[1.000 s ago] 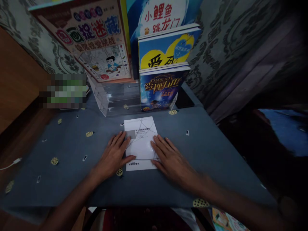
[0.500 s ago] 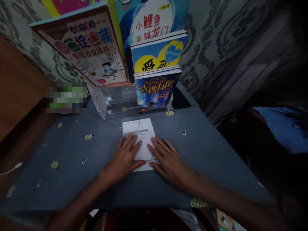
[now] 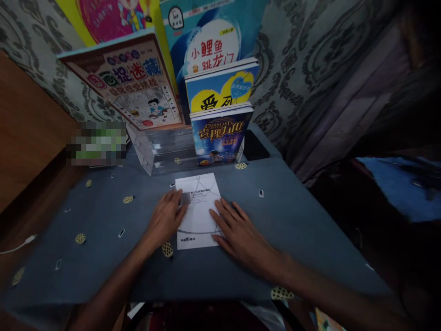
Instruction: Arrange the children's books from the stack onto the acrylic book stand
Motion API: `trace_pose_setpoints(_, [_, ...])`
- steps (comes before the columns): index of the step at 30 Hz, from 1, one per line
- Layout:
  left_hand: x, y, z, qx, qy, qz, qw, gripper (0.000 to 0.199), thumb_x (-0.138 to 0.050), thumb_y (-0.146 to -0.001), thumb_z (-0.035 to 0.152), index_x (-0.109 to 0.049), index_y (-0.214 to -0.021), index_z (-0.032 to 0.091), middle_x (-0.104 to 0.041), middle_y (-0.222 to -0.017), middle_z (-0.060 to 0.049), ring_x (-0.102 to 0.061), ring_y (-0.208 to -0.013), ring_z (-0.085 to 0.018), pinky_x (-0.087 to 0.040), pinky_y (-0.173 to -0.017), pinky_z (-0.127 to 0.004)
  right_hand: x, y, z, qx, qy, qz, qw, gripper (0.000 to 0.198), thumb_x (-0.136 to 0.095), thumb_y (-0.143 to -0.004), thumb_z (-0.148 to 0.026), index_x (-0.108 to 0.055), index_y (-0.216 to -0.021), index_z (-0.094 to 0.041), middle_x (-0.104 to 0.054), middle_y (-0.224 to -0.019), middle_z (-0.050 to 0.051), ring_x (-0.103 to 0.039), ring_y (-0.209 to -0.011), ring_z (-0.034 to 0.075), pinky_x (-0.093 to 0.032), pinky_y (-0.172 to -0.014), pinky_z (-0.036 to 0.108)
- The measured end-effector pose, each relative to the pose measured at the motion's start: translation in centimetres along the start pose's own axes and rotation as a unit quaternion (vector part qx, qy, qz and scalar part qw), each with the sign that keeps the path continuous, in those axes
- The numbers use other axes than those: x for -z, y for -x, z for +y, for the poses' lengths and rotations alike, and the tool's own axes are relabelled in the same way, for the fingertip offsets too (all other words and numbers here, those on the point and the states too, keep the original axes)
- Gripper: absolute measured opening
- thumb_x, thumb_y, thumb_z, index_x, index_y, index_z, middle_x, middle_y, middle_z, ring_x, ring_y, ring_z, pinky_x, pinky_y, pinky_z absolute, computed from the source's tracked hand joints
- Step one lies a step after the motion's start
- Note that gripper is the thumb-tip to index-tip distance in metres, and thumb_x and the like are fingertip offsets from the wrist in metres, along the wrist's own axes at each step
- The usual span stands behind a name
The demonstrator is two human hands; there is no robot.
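A white printed booklet [image 3: 198, 220] lies flat on the cloth-covered table in the head view, with a grey block, dark print, thin curved lines and a logo on its cover. My left hand [image 3: 166, 214] is at the booklet's left edge, its fingertips and thumb apart at the margin beside the grey block. My right hand [image 3: 241, 232] rests flat over the right edge, fingers stretched onto the cover.
A clear acrylic stand [image 3: 165, 158] behind the booklet holds several upright books, including a dark blue one [image 3: 220, 138]. A black flat object [image 3: 255, 145] lies right of it. A pixelated item [image 3: 99, 143] is at back left. A white cable [image 3: 29, 240] hangs beyond the left edge.
My left hand has drawn back left from the middle of the booklet to its edge, uncovering the logo and grey block. My right hand stays in place. The view has tilted slightly.
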State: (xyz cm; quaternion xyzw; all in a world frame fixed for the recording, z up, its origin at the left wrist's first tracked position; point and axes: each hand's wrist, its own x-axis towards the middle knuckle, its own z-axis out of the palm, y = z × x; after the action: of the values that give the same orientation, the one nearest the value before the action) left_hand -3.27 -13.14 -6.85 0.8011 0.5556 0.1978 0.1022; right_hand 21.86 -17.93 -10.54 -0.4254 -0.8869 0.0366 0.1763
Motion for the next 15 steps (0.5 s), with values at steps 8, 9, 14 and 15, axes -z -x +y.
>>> trace_pose_setpoints(8, [2.1, -3.9, -2.1, 0.306, 0.470, 0.021, 0.828, 0.038, -0.065, -0.084, 0.029, -0.061, -0.119, 0.015, -0.063, -0.133, -0.018, -0.068, -0.111, -0.027, -0.047, -0.046, -0.019, -0.3, 0.2, 0.2, 0.020, 0.033, 0.014, 0.999, 0.054, -0.049, -0.101, -0.036, -0.043, -0.150, -0.016, -0.046, -0.155, 0.018, -0.036, -0.147, 0.035, -0.041, -0.115, 0.057])
trace_pose_setpoints(9, [2.4, -4.3, -2.4, 0.330, 0.502, 0.018, 0.799, 0.036, -0.068, -0.082, 0.028, -0.061, -0.116, 0.016, -0.065, -0.128, -0.017, -0.070, -0.107, -0.024, -0.042, -0.043, -0.016, -0.4, 0.3, 0.3, 0.024, 0.040, 0.019, 0.999, 0.055, -0.050, -0.100, -0.036, -0.043, -0.151, -0.016, -0.046, -0.155, 0.018, -0.038, -0.146, 0.035, -0.043, -0.114, 0.056])
trace_pose_setpoints(14, [2.3, -4.3, -2.1, 0.341, 0.559, -0.056, 0.754, 0.036, -0.082, -0.070, 0.031, -0.065, -0.096, 0.014, -0.067, -0.076, -0.003, -0.064, -0.057, -0.011, -0.026, -0.035, -0.012, -1.9, 0.7, 1.8, 0.047, 0.057, 0.056, 0.996, 0.062, -0.053, -0.098, -0.034, -0.036, -0.157, -0.024, -0.044, -0.157, 0.013, -0.044, -0.143, 0.033, -0.048, -0.110, 0.054])
trace_pose_setpoints(15, [1.9, -3.8, -1.7, 0.332, 0.562, -0.076, 0.754, 0.038, -0.085, -0.065, 0.032, -0.066, -0.090, 0.012, -0.062, -0.064, 0.000, -0.056, -0.046, -0.010, -0.025, -0.033, -0.013, -2.5, 0.9, 2.4, 0.054, 0.061, 0.062, 0.995, 0.065, -0.054, -0.097, -0.035, -0.035, -0.157, -0.025, -0.043, -0.157, 0.013, -0.044, -0.143, 0.034, -0.050, -0.108, 0.053])
